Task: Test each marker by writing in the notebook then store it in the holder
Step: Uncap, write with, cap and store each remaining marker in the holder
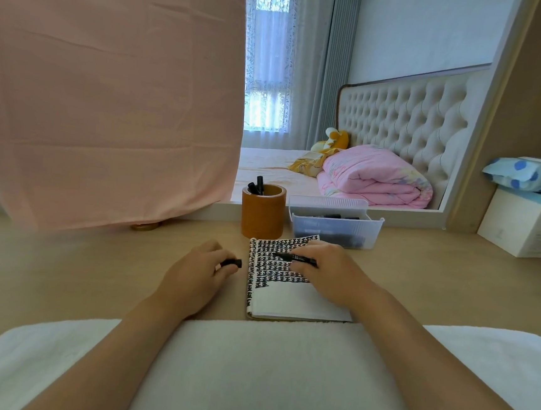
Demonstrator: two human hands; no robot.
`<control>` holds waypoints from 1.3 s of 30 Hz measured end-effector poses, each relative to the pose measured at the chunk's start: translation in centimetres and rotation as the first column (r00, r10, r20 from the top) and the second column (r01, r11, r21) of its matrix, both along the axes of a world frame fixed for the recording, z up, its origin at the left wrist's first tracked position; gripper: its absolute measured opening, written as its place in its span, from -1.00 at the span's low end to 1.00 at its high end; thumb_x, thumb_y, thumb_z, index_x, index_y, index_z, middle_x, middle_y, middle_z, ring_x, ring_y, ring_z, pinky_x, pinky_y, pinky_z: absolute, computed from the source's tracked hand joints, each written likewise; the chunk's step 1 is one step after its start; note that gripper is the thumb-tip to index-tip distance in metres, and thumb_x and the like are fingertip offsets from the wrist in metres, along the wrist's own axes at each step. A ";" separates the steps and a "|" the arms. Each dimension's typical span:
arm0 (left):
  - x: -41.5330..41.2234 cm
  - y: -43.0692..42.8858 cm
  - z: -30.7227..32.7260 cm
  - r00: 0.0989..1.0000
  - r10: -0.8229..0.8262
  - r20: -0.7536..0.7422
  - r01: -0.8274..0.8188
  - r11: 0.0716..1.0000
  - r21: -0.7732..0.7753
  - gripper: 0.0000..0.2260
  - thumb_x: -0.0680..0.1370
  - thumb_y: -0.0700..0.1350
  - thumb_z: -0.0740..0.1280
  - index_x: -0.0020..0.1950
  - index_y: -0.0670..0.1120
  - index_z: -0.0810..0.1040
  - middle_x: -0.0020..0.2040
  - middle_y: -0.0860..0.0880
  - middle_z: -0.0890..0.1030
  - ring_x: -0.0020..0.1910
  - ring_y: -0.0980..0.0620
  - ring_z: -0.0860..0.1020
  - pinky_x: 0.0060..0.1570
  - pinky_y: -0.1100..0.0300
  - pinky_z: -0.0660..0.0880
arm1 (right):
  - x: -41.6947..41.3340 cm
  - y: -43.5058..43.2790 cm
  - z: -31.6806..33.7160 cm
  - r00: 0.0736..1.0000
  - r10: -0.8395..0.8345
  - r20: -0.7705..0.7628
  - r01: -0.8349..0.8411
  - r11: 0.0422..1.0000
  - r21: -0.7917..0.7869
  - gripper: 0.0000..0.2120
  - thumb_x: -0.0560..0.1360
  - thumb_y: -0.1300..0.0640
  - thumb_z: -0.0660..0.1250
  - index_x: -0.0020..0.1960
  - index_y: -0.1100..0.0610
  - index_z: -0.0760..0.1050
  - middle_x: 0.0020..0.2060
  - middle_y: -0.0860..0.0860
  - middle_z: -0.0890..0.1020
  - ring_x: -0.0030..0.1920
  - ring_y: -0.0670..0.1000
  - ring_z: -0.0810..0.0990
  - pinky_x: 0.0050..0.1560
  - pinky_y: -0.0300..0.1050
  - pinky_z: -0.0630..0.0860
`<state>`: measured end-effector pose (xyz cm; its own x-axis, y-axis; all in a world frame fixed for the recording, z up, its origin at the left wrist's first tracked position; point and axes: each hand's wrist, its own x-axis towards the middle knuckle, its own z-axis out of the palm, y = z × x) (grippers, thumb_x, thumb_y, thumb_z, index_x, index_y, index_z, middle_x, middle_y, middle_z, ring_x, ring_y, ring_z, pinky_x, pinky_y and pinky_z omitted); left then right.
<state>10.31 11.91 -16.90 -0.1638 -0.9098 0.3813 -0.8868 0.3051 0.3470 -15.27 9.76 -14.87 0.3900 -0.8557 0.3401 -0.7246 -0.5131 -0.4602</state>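
Observation:
An open notebook (290,299) lies on the wooden desk, its upper half filled with rows of black marks. My right hand (328,275) holds an uncapped black marker (294,258) with the tip pointing left over the marked page. My left hand (197,273) rests on the desk left of the notebook and pinches the black cap (232,262). Behind the notebook stands a brown round holder (262,215) with two black markers (256,186) sticking out. To its right a clear plastic bin (336,223) contains several more black markers.
A pink cloth (108,99) hangs over the desk's left back, with a small gold lid (144,226) under its hem. A mirror behind the desk reflects a bed. A white box (527,224) with a tissue pack stands at far right. A white towel (264,377) covers my lap.

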 end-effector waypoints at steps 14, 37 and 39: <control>-1.1 0.0 -0.2 0.998 -0.025 0.051 0.024 1.000 0.012 -0.74 0.60 0.11 0.24 0.27 0.14 0.53 0.14 0.09 0.49 0.13 0.10 0.39 0.09 0.17 0.42 | 1.9 1.2 0.9 0.810 -0.038 0.585 -0.184 0.931 0.316 -0.61 0.66 0.36 0.04 0.14 0.03 0.58 0.03 -0.04 0.60 -0.09 -0.01 0.66 -0.20 -0.22 0.63; -2.0 2.9 -0.4 0.926 -0.377 -0.022 0.377 0.921 0.100 -0.73 0.54 0.11 0.35 0.23 0.19 0.60 0.08 0.21 0.40 -0.05 0.21 0.48 -0.06 0.36 0.42 | 2.7 1.4 -0.6 0.911 -0.090 0.403 -0.039 0.953 0.300 -0.87 0.46 0.23 0.43 -0.22 0.15 0.51 -0.43 0.05 0.63 -0.48 -0.01 0.52 -0.46 -0.17 0.49; -2.0 2.9 -0.4 0.925 -0.379 -0.032 0.380 0.919 0.101 -0.73 0.54 0.11 0.36 0.24 0.18 0.60 0.08 0.21 0.40 -0.03 0.21 0.48 -0.06 0.39 0.40 | 2.8 1.4 -0.7 0.918 -0.083 0.387 -0.039 0.954 0.296 -0.86 0.46 0.24 0.43 -0.23 0.15 0.50 -0.46 0.02 0.60 -0.49 -0.04 0.50 -0.48 -0.19 0.48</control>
<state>8.35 14.82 -17.34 -0.5010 -0.8147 0.2921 -0.7071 0.5799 0.4046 -12.45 11.18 -15.52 0.2574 -0.9466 0.1943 -0.4643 -0.2975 -0.8342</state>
